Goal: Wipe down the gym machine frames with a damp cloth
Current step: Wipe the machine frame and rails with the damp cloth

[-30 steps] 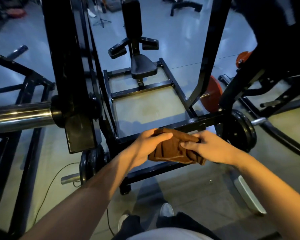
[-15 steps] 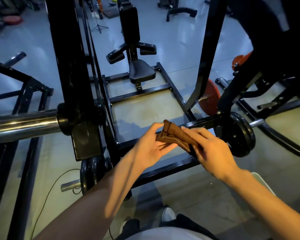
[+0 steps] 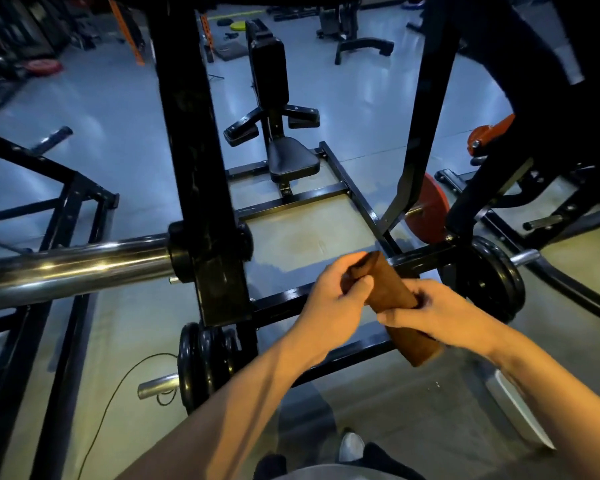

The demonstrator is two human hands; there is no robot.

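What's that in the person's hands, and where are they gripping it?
A folded brown cloth: left hand grips its upper end, right hand its middle.

Gym: black machine frame [image 3: 194, 140], chrome barbell sleeve [image 3: 73, 268], weight plates [image 3: 428, 209], padded seat [image 3: 291, 155], etc.

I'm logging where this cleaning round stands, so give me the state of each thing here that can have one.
brown cloth: folded into a long strip, held in the air, off the frame.
left hand: gripping the cloth's upper end.
right hand: gripping the cloth near its middle.
black frame upright: not being wiped now.
chrome bar: empty, no plates loaded.
red weight plate: mounted on its peg.
padded seat: unoccupied.
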